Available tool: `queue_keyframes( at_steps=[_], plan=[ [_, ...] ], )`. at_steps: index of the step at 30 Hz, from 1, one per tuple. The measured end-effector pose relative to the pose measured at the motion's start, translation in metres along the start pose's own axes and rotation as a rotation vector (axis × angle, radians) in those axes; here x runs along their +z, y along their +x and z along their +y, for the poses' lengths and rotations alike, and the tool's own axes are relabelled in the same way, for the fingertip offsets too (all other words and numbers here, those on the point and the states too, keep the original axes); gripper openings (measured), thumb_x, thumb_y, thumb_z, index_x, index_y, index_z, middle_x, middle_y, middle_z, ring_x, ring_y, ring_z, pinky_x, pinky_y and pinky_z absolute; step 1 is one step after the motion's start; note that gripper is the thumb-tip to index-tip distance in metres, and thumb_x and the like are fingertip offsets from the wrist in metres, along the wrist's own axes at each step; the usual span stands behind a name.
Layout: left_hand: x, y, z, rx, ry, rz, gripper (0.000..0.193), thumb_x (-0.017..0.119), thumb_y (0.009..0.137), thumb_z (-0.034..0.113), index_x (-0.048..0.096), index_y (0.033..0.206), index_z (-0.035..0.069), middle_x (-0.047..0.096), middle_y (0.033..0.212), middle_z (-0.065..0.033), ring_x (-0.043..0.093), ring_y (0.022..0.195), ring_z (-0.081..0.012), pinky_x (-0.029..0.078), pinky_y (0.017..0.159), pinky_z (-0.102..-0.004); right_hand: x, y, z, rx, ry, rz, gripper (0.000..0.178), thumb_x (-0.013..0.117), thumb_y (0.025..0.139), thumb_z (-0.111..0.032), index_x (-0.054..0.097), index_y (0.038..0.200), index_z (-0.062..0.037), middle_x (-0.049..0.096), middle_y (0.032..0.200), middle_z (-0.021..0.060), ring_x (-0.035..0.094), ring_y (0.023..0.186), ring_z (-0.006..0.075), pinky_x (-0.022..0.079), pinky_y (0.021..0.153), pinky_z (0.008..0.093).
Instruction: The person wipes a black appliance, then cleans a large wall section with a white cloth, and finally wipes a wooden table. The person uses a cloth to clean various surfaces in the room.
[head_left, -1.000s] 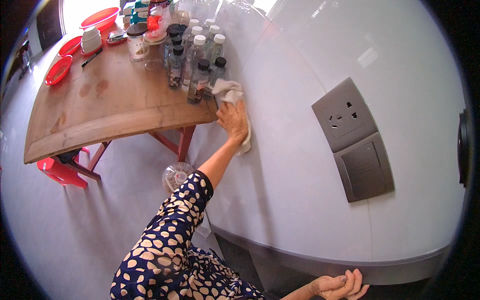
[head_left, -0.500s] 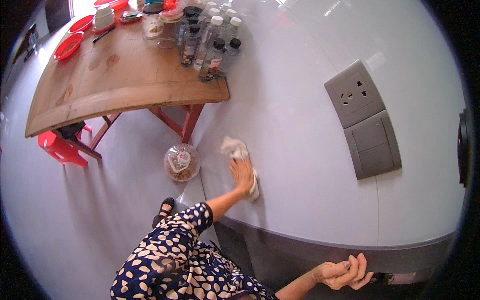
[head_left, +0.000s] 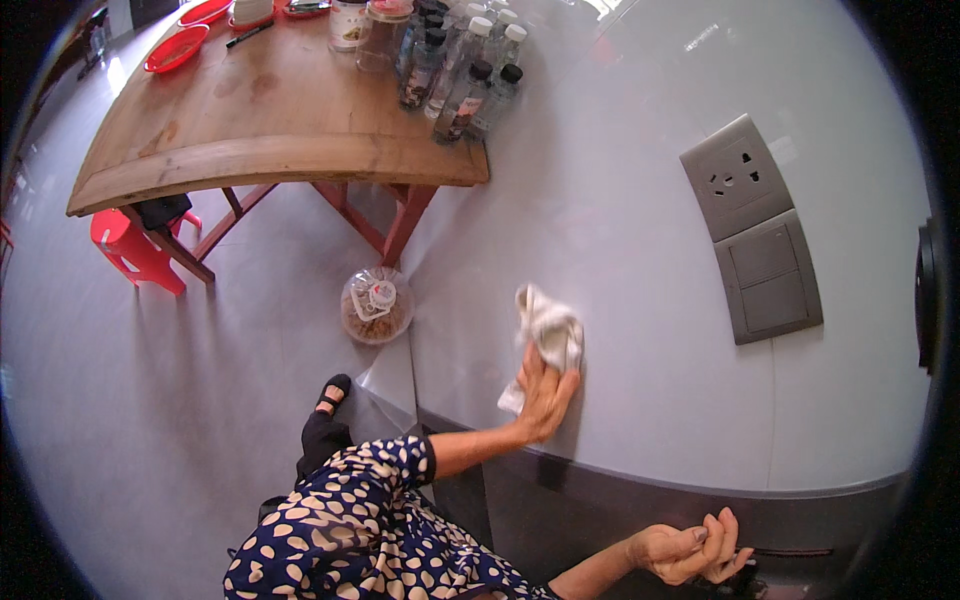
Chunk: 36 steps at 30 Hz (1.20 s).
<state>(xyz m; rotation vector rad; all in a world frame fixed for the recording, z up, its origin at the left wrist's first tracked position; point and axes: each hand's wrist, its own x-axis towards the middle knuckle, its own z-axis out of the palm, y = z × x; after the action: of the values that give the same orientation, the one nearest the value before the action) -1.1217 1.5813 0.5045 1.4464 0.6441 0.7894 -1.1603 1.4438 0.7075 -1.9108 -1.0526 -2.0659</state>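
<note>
My left hand (head_left: 548, 398) presses a crumpled white cloth (head_left: 556, 328) against the pale glossy wall (head_left: 640, 260), its fingers spread over the lower part of the cloth. The upper end of the cloth bunches up beyond my fingertips. At the lower right, my right hand (head_left: 688, 549) is raised in front of the dark band (head_left: 640, 489) along the wall's lower part. Its fingers are loosely bent and a little apart, with nothing visible in them.
A grey socket (head_left: 735, 175) and switch plate (head_left: 768, 275) sit on the wall to the right. Ahead left stands a wooden table (head_left: 270, 160) with several bottles (head_left: 465, 100) and red plates (head_left: 178, 48). A clear round jug (head_left: 377, 308) and red stool (head_left: 135, 250) are on the floor.
My left hand has slid rightward along the wall with the cloth, which is now bunched differently. The whole view has shifted slightly; my right hand stays almost in place.
</note>
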Motion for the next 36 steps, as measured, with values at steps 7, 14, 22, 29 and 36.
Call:
queue_keyframes(
  at_steps=[7,14,22,29,36],
  plan=[
    [-0.045,0.133,0.002,-0.141,-0.098,0.266,0.071,0.029,0.091,0.047,0.008,0.139,0.0,0.003,0.145,-0.0198,0.001,0.134,-0.0339,0.004,0.106,-0.0489,0.019,0.022,-0.019,0.083,0.045,0.165,0.028,0.046,0.085,-0.021,0.054,0.063,-0.0047,0.057,0.063,0.0091,0.052,0.077,0.0215,0.026,0.095,0.0381],
    [-0.076,0.23,-0.051,-0.393,-0.044,0.376,0.062,0.034,0.089,0.049,0.03,0.133,0.006,0.027,0.141,-0.0136,0.022,0.129,-0.035,0.022,0.098,-0.0558,0.025,0.025,-0.017,0.031,-0.079,0.177,0.03,0.045,0.088,-0.022,0.053,0.065,-0.0042,0.055,0.064,0.0083,0.052,0.069,0.0206,0.027,0.094,0.0389],
    [-0.095,0.276,-0.135,-0.632,0.023,0.316,0.065,0.031,0.088,0.054,0.034,0.13,0.005,0.026,0.141,-0.0148,0.023,0.128,-0.0354,0.021,0.101,-0.0521,0.023,0.027,-0.017,0.005,-0.128,0.163,0.03,0.045,0.089,-0.023,0.053,0.067,-0.0043,0.053,0.063,0.0069,0.052,0.067,0.0205,0.029,0.092,0.0402],
    [-0.077,0.192,-0.144,-0.557,-0.533,0.208,0.065,0.032,0.091,0.047,0.02,0.138,0.004,0.028,0.14,-0.0155,0.027,0.128,-0.0289,0.019,0.105,-0.0387,0.025,0.025,-0.018,0.017,-0.121,0.17,0.029,0.046,0.086,-0.024,0.054,0.066,-0.0062,0.054,0.064,0.0067,0.051,0.068,0.0196,0.028,0.091,0.0385],
    [-0.024,0.057,-0.083,-0.226,-0.117,0.15,0.054,0.038,0.089,0.032,0.028,0.13,-0.001,0.031,0.13,-0.0232,0.033,0.115,-0.0395,0.025,0.1,-0.0445,0.009,0.013,-0.015,0.064,-0.047,0.204,0.032,0.044,0.087,-0.024,0.055,0.063,-0.0054,0.057,0.064,0.0081,0.049,0.078,0.0224,0.027,0.092,0.0397]
  ],
)
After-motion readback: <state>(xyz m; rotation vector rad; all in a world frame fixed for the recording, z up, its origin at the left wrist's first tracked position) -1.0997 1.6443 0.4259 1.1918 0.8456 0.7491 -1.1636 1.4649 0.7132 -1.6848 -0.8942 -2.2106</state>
